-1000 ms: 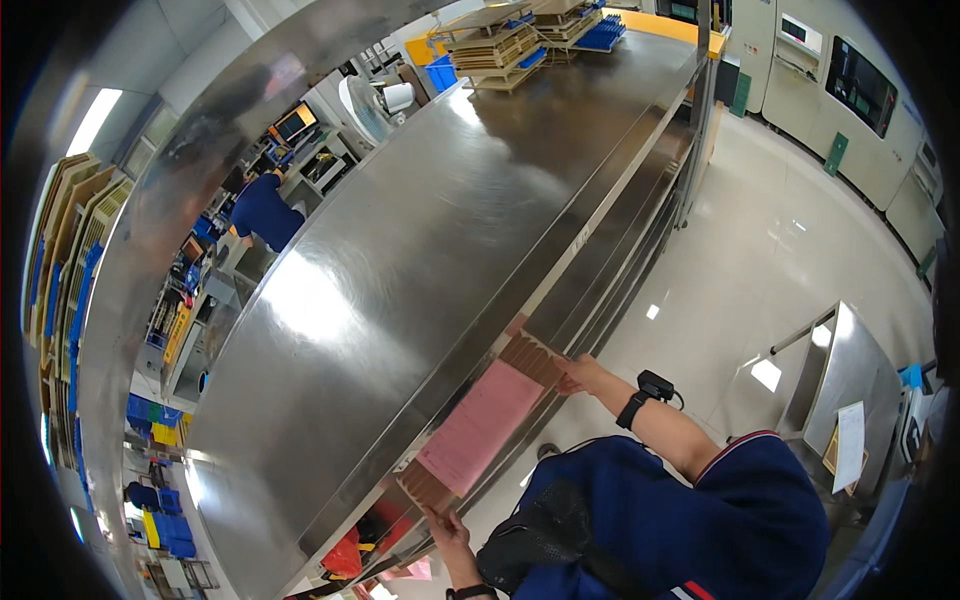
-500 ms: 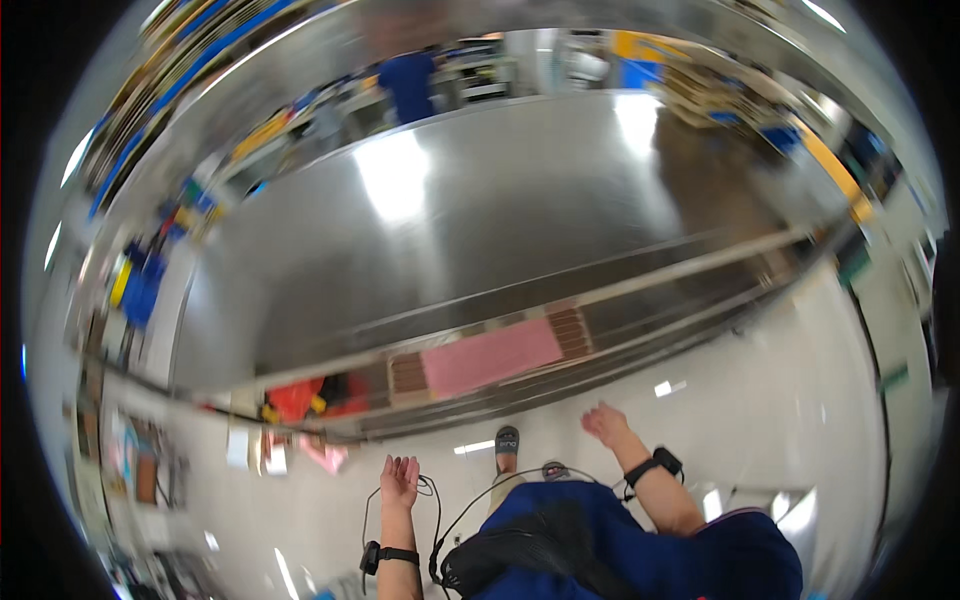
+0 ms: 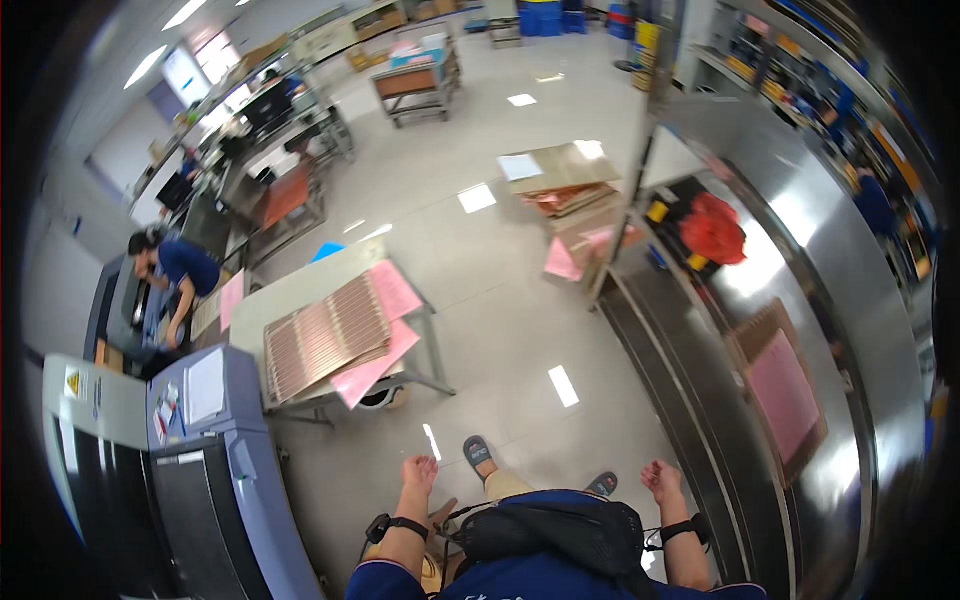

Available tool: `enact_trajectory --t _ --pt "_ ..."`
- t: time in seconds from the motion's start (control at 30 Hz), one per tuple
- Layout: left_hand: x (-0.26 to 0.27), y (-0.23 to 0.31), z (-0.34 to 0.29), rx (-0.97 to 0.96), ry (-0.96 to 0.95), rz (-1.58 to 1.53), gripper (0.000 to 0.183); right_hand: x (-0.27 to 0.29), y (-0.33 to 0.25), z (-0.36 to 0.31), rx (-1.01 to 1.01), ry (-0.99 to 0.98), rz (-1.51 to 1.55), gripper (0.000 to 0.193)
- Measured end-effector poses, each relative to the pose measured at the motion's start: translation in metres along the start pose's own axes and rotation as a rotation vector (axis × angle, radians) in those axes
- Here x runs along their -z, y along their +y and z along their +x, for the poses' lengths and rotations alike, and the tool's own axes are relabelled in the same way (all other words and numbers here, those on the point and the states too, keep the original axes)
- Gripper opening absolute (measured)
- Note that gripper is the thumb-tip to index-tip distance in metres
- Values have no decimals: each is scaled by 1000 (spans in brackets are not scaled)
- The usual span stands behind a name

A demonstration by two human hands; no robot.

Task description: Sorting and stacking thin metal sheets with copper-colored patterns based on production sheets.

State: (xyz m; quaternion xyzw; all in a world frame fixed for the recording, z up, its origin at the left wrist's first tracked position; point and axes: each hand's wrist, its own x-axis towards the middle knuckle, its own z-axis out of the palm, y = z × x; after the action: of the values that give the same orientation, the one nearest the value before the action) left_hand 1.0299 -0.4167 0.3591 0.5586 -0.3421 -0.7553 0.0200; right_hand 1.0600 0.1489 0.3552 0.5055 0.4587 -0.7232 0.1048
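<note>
Both hands are held out at waist height above the floor, apart from everything around them. My left hand [image 3: 420, 474] is empty, its fingers loosely bent and a little apart. It is nearest to the table with the stack of copper-coloured striped panels [image 3: 328, 335], which has pink sheets [image 3: 376, 362] sticking out at its side. My right hand [image 3: 661, 481] is also empty, with fingers loosely curled. Beside it runs the long metal bench [image 3: 690, 400], where a pink sheet [image 3: 783, 395] lies on a brown panel [image 3: 810, 445].
A blue-grey machine [image 3: 255, 480] stands at the left, with a seated person [image 3: 185, 270] beyond it. Ahead, a low stack of copper-coloured panels [image 3: 560, 168] is near a metal post [image 3: 640, 170]. A red bag [image 3: 712, 230] lies on the bench. Farther off is a wheeled cart [image 3: 410, 85].
My view has swung left, away from facing the metal bench, which now lies on my right. The panel table, the machine and the aisle have come into sight. Both hands stay empty.
</note>
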Motion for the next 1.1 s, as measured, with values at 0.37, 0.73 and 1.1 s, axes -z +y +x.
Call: enact_trajectory --t 0.37,0.73,1.1 --pt "173 166 48 -242 283 -168 19 -433 51 -25 57 -462 -604 29" --pt "160 265 152 -263 354 258 44 -710 104 3 414 -637 -1041 45" --pt "147 373 259 -393 695 395 46 -767 109 -15 188 -668 -1102 32"
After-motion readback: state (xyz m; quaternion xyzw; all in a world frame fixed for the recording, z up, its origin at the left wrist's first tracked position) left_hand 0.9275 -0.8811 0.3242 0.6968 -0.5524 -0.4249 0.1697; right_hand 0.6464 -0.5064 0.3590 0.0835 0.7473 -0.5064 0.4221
